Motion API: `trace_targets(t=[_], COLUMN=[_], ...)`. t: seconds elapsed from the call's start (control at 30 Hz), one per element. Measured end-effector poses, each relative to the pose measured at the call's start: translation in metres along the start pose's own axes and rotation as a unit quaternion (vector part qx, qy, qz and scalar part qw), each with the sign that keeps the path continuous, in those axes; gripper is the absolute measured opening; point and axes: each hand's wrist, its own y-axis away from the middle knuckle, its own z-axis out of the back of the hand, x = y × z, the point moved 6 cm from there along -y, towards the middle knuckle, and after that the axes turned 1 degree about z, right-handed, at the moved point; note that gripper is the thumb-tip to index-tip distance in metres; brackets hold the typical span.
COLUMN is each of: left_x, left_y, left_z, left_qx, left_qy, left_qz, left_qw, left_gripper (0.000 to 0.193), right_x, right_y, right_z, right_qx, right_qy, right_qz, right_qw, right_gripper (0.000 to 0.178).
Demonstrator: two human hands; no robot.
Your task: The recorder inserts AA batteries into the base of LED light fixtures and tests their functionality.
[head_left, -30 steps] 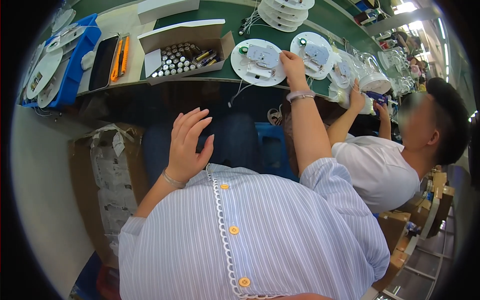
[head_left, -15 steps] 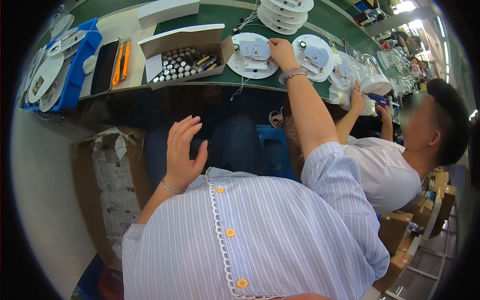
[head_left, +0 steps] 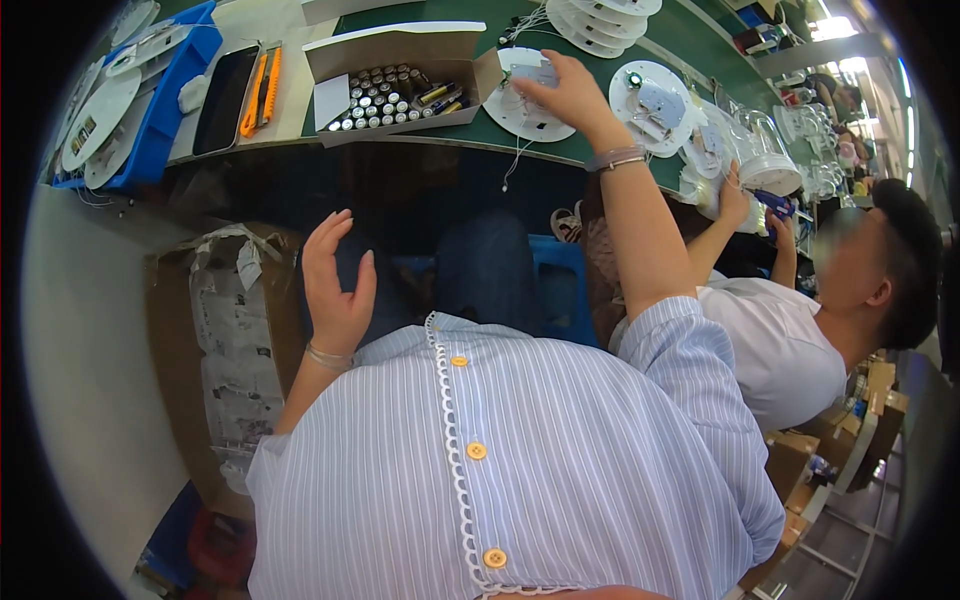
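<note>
My right hand reaches over a round white disc near the table's front edge. Its thumb and fingers are spread apart over the disc's grey plate, which they partly cover; whether they touch it I cannot tell. A thin white wire hangs from this disc over the edge. Beside it lies a second white disc with a similar plate and loose wires. My left hand is held in the air above my lap, open and with nothing in it. To the left of the discs stands an open cardboard box of batteries.
At the left are a blue bin with white discs, a black phone and orange cutters or knives. Stacked discs stand farther back. A co-worker sits close on the right; a cardboard carton stands at my lower left.
My right hand has shifted from the plate's right edge to over the plate, and its fingers have spread. My left hand has moved slightly left and down. The whole view has shifted a little.
</note>
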Motion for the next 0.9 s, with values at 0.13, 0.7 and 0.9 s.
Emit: trace_targets(t=[0.13, 0.7, 0.9], left_x=[0.01, 0.133, 0.217], left_y=[0.001, 0.077, 0.28], left_z=[0.009, 0.086, 0.207], left_qx=[-0.02, -0.161, -0.241], left_qy=[-0.016, -0.171, -0.362], left_qz=[0.013, 0.193, 0.484], left_qw=[1.0, 0.953, 0.759], left_gripper=[0.036, 0.033, 0.034], right_x=[0.005, 0.128, 0.107], right_y=[0.014, -0.031, -0.038], right_z=[-0.004, -0.051, -0.065], right_qx=[0.038, 0.065, 0.095], right_qy=[0.118, 0.085, 0.096], right_qz=[-0.075, 0.141, 0.154], right_qw=[0.989, 0.984, 0.979], right_gripper=[0.073, 0.032, 0.032])
